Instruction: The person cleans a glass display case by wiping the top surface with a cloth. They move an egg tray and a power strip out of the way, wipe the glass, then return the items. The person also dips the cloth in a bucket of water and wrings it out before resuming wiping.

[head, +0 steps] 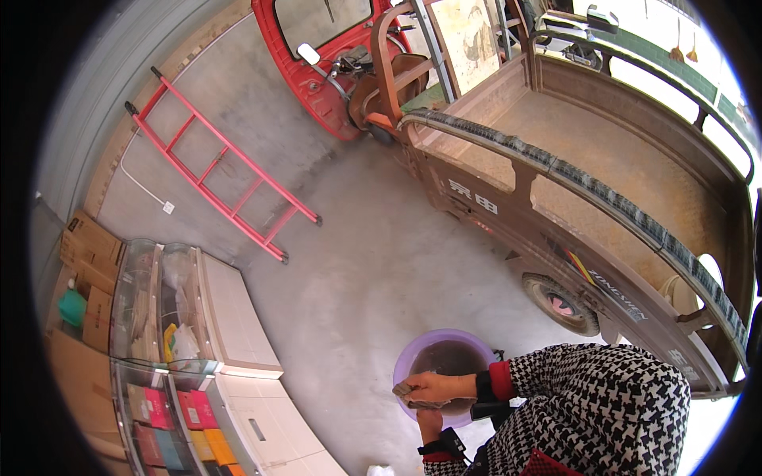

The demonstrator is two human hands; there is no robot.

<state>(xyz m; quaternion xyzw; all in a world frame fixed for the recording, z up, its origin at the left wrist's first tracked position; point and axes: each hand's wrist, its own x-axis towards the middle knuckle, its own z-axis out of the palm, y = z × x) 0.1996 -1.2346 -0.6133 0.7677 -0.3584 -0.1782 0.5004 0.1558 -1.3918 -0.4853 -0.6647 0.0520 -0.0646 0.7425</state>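
Note:
A purple plastic basin point(406, 352) holding dark, murky water point(446, 359) stands on the concrete floor. Over its left side, my right hand point(437, 388) is closed on a wet grey-brown cloth point(408, 391). My left hand point(430, 420) sits just below, against the underside of the same cloth; its fingers are mostly hidden by the cloth and my other hand. Both wrists wear black bands, and the sleeves are black-and-white houndstooth with red cuffs.
A brown cargo tricycle point(506, 208) with a red cab stands at the right, its wheel point(559, 303) near the basin. A red ladder point(220, 172) leans on the wall. A glass-fronted cabinet point(244, 315) with boxes, beside cardboard cartons point(89, 244), lines the left.

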